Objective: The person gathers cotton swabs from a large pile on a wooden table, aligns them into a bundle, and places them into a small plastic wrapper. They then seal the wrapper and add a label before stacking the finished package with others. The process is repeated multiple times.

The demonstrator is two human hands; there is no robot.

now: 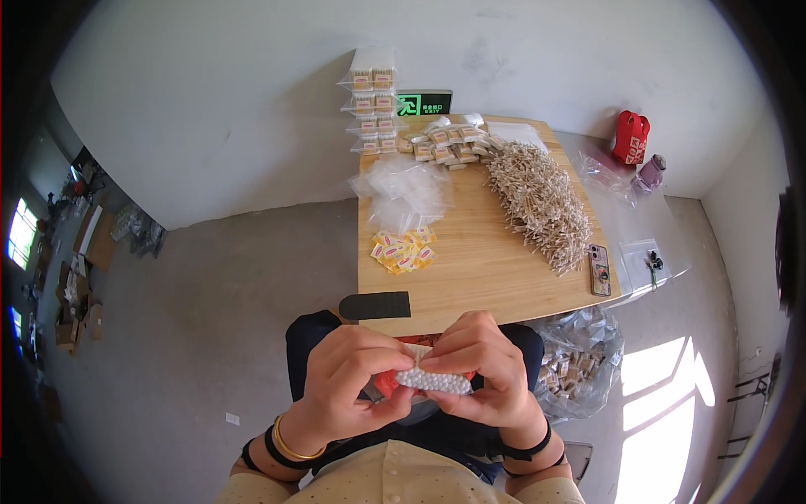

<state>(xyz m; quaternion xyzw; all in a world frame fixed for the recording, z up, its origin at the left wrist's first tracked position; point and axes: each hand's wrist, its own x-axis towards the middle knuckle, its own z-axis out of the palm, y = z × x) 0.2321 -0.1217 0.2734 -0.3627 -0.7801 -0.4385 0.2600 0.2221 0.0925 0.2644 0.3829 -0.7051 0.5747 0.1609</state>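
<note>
Both forearms rise from the lower edge and converge at mid-body over the lap. The left hand (353, 378) is curled, thumb and fingers pinched inward, with 2 bands at its wrist. The right hand (483, 370) mirrors it, fingers bent downward, knuckles up, fingertips nearly meeting.

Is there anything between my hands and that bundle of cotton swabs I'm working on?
Nothing visible: the left hand and right hand both already grip the bundle of cotton swabs directly, above the lap.
</note>
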